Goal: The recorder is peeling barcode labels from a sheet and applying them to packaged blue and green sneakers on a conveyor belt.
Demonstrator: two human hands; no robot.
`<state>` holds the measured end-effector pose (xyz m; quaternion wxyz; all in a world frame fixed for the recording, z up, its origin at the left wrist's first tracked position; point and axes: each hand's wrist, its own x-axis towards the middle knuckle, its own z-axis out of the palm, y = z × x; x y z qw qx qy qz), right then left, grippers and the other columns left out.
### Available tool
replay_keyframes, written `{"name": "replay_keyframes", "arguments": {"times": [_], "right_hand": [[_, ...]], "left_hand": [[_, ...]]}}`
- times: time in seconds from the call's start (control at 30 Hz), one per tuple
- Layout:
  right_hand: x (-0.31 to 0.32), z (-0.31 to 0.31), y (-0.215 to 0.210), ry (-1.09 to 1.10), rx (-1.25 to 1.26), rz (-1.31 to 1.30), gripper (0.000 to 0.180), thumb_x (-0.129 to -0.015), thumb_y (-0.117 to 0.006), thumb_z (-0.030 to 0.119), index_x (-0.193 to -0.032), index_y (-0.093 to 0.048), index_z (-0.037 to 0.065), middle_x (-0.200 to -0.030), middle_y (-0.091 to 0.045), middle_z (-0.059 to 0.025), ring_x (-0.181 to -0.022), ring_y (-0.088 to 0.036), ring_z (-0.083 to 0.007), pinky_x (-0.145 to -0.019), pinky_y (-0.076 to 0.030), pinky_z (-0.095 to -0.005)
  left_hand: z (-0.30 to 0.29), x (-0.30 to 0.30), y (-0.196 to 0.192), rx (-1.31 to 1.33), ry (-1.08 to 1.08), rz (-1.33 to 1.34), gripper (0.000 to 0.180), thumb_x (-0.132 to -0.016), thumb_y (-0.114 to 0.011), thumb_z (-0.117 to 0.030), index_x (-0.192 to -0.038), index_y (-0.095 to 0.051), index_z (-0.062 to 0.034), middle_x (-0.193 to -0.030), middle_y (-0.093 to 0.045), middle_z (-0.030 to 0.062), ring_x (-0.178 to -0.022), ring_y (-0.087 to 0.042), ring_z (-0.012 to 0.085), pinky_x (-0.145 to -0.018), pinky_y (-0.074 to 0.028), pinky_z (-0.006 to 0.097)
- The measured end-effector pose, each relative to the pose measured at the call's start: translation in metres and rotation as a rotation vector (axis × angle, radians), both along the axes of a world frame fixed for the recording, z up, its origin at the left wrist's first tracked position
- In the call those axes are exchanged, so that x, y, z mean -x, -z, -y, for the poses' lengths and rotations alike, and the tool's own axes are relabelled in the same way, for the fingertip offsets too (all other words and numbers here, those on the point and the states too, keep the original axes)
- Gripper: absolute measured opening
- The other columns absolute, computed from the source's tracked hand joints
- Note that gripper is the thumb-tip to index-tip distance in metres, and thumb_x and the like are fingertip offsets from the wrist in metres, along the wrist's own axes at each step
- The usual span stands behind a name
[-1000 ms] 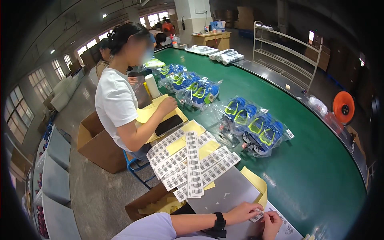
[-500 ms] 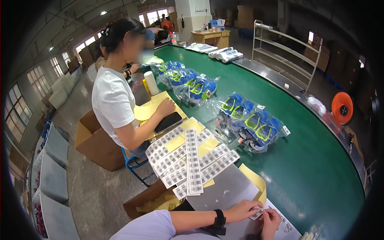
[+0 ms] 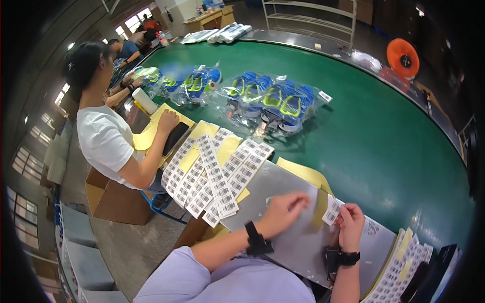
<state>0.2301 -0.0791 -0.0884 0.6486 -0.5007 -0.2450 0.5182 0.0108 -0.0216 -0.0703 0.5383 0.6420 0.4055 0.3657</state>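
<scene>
Label (image 3: 332, 212) is held at the near side of a green table (image 3: 364, 141), over a grey board (image 3: 257, 187). Toward the board's left end, label sheets (image 3: 197, 177) are fanned out; at its far edge a yellow strip (image 3: 303, 171) is laid. By the right hand (image 3: 351, 222) the label is pinched at its right edge; the left hand (image 3: 283, 214) is blurred, and whether anything is gripped there cannot be told. For clean peeling, the strip is probably best steadied and adhesive left untouched. Since half a second ago, the hands have been parted and more sheets (image 3: 401, 267) revealed, lower right.
</scene>
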Motion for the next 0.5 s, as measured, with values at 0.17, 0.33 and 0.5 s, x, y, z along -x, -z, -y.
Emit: {"name": "replay_keyframes", "arguments": {"times": [0.17,0.33,0.5], "right_hand": [[0.001,0.001,0.0,-0.088,-0.005,0.01,0.004,-0.092,-0.062,0.006,-0.092,-0.062,0.002,-0.074,-0.063,-0.0018,-0.06,-0.058,-0.0078,-0.056,-0.051,-0.0225],[-0.006,0.002,0.0,-0.115,-0.005,0.028,0.004,-0.092,-0.062,0.007,-0.092,-0.062,0.003,-0.074,-0.063,-0.0018,-0.059,-0.058,-0.0082,-0.057,-0.05,-0.0226],[-0.005,0.002,0.002,-0.123,-0.012,0.03,0.005,-0.093,-0.062,0.007,-0.092,-0.062,0.002,-0.076,-0.063,-0.002,-0.061,-0.059,-0.0083,-0.057,-0.05,-0.0231]], "left_hand": [[-0.072,0.05,-0.017,-0.448,-0.044,-0.524,0.033,-0.087,-0.063,-0.018,-0.115,-0.061,0.0008,-0.107,-0.066,0.0186,-0.097,-0.066,0.0325,-0.085,-0.052,0.037],[-0.117,0.07,-0.013,-0.632,-0.059,-1.14,0.039,-0.082,-0.066,-0.024,-0.111,-0.059,0.0009,-0.123,-0.056,0.0207,-0.109,-0.057,0.0377,-0.087,-0.05,0.044],[-0.134,0.082,-0.014,-0.522,-0.091,-1.134,0.035,-0.079,-0.067,-0.025,-0.099,-0.058,0.0025,-0.101,-0.056,0.0231,-0.096,-0.058,0.0412,-0.083,-0.05,0.046]]}}
